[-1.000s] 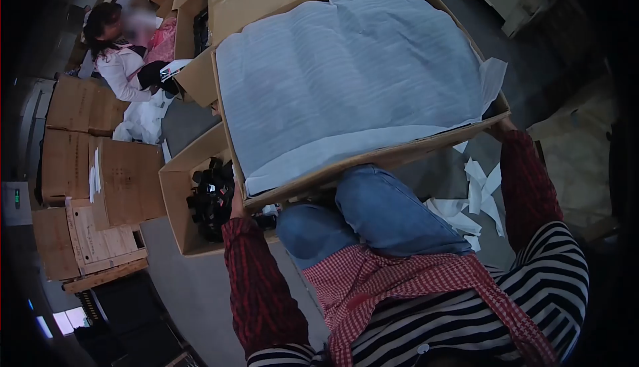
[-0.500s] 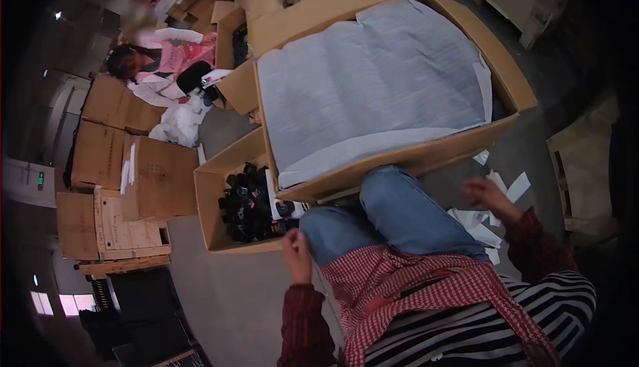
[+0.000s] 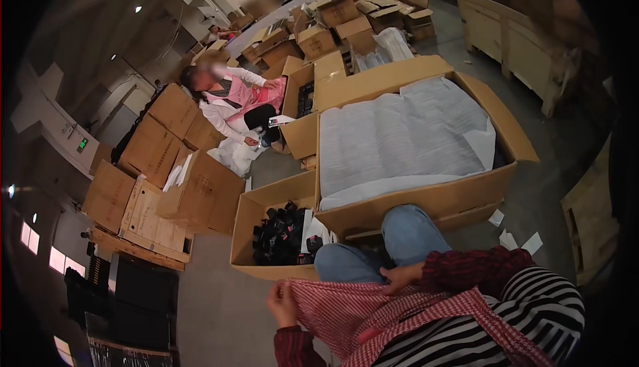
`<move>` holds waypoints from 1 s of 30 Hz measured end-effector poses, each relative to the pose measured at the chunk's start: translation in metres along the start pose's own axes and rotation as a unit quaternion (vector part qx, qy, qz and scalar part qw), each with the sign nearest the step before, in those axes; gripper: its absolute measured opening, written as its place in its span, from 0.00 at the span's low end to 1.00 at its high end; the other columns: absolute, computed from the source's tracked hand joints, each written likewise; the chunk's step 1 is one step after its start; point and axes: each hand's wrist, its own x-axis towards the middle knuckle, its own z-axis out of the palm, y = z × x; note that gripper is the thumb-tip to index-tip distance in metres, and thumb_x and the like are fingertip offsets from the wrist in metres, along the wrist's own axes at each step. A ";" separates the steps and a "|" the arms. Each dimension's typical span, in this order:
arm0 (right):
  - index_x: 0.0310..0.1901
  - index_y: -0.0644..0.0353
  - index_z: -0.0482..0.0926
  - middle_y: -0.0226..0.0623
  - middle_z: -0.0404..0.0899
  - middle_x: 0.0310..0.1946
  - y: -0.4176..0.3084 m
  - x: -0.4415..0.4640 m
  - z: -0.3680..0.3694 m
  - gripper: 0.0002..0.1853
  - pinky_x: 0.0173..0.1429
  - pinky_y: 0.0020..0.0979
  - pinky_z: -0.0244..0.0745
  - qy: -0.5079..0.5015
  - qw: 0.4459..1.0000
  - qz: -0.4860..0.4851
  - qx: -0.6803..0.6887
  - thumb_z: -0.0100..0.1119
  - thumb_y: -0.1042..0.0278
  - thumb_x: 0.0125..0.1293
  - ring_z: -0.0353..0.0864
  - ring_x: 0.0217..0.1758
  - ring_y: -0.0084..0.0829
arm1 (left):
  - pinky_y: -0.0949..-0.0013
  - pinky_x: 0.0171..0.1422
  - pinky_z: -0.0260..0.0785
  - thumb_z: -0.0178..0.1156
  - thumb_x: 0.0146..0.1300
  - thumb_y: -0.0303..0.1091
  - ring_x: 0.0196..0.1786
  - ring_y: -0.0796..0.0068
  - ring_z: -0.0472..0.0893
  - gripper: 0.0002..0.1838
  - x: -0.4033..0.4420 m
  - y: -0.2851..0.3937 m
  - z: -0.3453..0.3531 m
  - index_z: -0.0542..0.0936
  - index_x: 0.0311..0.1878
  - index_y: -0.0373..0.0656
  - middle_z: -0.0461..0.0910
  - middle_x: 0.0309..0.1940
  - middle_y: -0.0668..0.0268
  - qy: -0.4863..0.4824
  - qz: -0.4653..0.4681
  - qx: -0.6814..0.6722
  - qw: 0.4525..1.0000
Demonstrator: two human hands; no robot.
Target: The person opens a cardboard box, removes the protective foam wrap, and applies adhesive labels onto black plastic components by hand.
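My left hand (image 3: 283, 306) is closed on the corner of a red-and-white checked apron (image 3: 343, 310), lifting it out to the left of my lap. Against the apron's upper edge, over my thighs, my right hand (image 3: 403, 278) is closed with the cloth at its fingers; the fingertips are partly hidden. Just beyond my knees stands a large cardboard box (image 3: 426, 197), its contents covered by a grey-white foam sheet (image 3: 406, 140). To its left a smaller cardboard box (image 3: 266, 272) holds a heap of black parts (image 3: 279, 234) and a few white pieces.
A co-worker (image 3: 233, 100) in a pink apron sits ahead to the left beside another open box (image 3: 299, 134). Stacked cartons (image 3: 210, 194) and a wooden crate (image 3: 153, 220) stand at left. Paper scraps (image 3: 531, 243) lie on the floor at right, near a wooden crate (image 3: 506, 40).
My view has tipped up, showing more of the room. My right hand has come in from the right to the apron, and my left hand has taken hold of the apron's corner and raised it.
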 end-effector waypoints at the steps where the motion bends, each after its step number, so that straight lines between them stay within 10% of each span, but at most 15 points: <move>1: 0.70 0.68 0.53 0.54 0.76 0.51 -0.003 -0.010 -0.009 0.44 0.55 0.33 0.71 0.006 0.997 -0.022 0.079 0.64 0.53 0.61 0.77 0.53 0.38 | 0.73 0.38 0.70 0.63 0.62 0.29 0.33 0.79 0.78 0.06 0.006 0.023 -0.008 0.82 0.39 0.38 0.82 0.30 0.63 0.023 0.006 -0.026 0.999; 5: 0.52 0.64 0.79 0.25 0.75 0.21 -0.004 -0.079 -0.090 0.23 0.37 0.24 0.71 0.279 0.944 -0.143 0.105 0.68 0.58 0.59 0.72 0.30 0.18 | 0.74 0.40 0.70 0.62 0.62 0.28 0.33 0.78 0.78 0.05 0.029 0.038 0.017 0.82 0.39 0.37 0.82 0.30 0.63 -0.012 0.082 0.018 0.996; 8: 0.55 0.64 0.76 0.30 0.79 0.28 0.007 -0.124 -0.130 0.25 0.42 0.25 0.73 0.303 0.922 -0.119 0.211 0.68 0.59 0.59 0.76 0.34 0.21 | 0.76 0.38 0.68 0.63 0.63 0.29 0.33 0.81 0.75 0.06 0.039 0.058 0.050 0.81 0.37 0.37 0.80 0.31 0.68 -0.020 0.169 -0.037 0.985; 11: 0.58 0.66 0.69 0.43 0.75 0.45 0.012 -0.095 -0.113 0.26 0.53 0.30 0.72 0.327 0.915 -0.223 -0.075 0.62 0.59 0.65 0.76 0.48 0.32 | 0.74 0.40 0.69 0.61 0.63 0.26 0.34 0.76 0.78 0.03 0.044 0.074 0.049 0.81 0.38 0.37 0.81 0.33 0.64 0.067 0.223 -0.109 0.966; 19: 0.65 0.61 0.67 0.50 0.74 0.59 -0.009 -0.021 -0.008 0.29 0.61 0.32 0.70 -0.014 0.983 -0.178 -0.036 0.60 0.58 0.66 0.77 0.58 0.37 | 0.73 0.42 0.69 0.61 0.65 0.29 0.36 0.77 0.76 0.05 0.027 -0.010 -0.041 0.82 0.39 0.37 0.81 0.35 0.67 0.183 0.106 -0.055 0.976; 24: 0.40 0.62 0.82 0.40 0.81 0.27 -0.022 -0.119 -0.113 0.12 0.35 0.29 0.74 0.495 0.843 -0.208 0.023 0.66 0.62 0.61 0.78 0.28 0.27 | 0.71 0.40 0.69 0.60 0.65 0.30 0.36 0.74 0.77 0.05 0.023 -0.014 0.006 0.81 0.39 0.38 0.80 0.34 0.65 0.098 0.112 -0.021 0.989; 27: 0.36 0.61 0.82 0.40 0.81 0.27 -0.016 -0.187 -0.141 0.11 0.32 0.32 0.73 0.600 0.777 -0.170 -0.083 0.67 0.62 0.59 0.78 0.25 0.30 | 0.63 0.37 0.69 0.60 0.64 0.29 0.32 0.59 0.77 0.05 0.038 0.008 0.085 0.80 0.38 0.38 0.76 0.29 0.59 -0.022 0.235 0.027 0.971; 30: 0.36 0.60 0.82 0.43 0.82 0.35 0.061 -0.222 -0.136 0.09 0.39 0.37 0.74 0.571 0.807 0.063 -0.134 0.66 0.65 0.56 0.81 0.36 0.45 | 0.61 0.39 0.70 0.61 0.62 0.31 0.33 0.54 0.77 0.06 0.036 -0.004 0.159 0.80 0.37 0.38 0.77 0.30 0.55 -0.090 0.256 0.012 0.963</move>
